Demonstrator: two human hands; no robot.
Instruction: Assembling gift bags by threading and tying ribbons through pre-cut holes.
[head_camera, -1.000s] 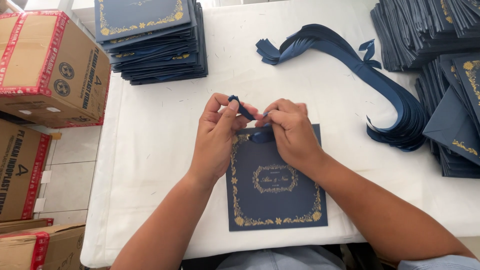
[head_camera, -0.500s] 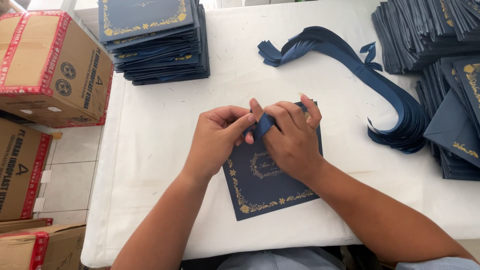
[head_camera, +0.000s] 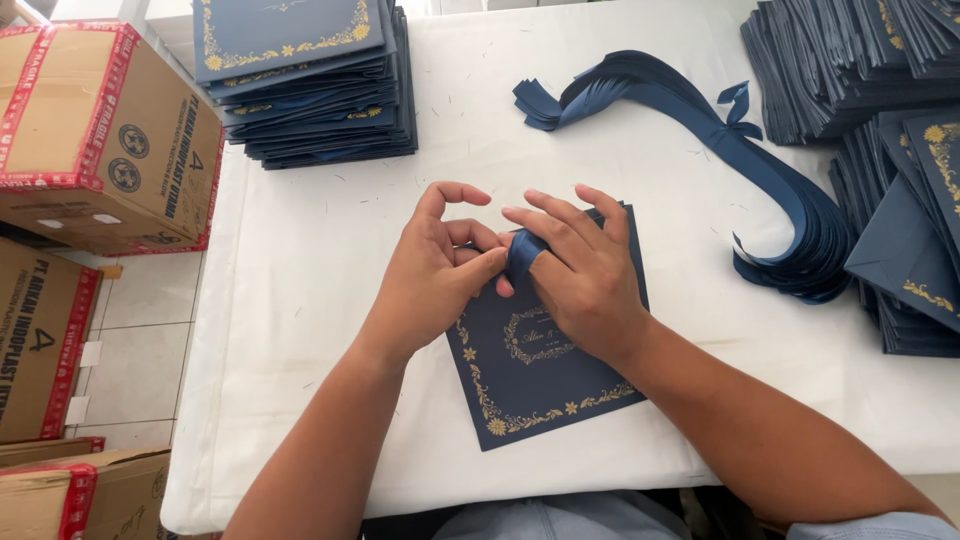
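A dark blue card with gold ornament (head_camera: 540, 385) lies tilted on the white table (head_camera: 320, 280) in front of me. My left hand (head_camera: 435, 265) and my right hand (head_camera: 580, 270) meet over its top edge. Both pinch a short dark blue ribbon (head_camera: 522, 252) that is wrapped around my right fingers. My right palm rests on the card's upper half and hides it.
A stack of blue gold-trimmed cards (head_camera: 305, 80) stands at the back left. A long bundle of blue ribbons (head_camera: 720, 140) curves across the back right. More blue card stacks (head_camera: 890, 150) fill the right side. Cardboard boxes (head_camera: 95, 130) stand left of the table.
The card has turned counter-clockwise and now lies tilted. My hands dropped from holding the ribbon above the card to pressing on its top edge, ribbon looped over my right fingers.
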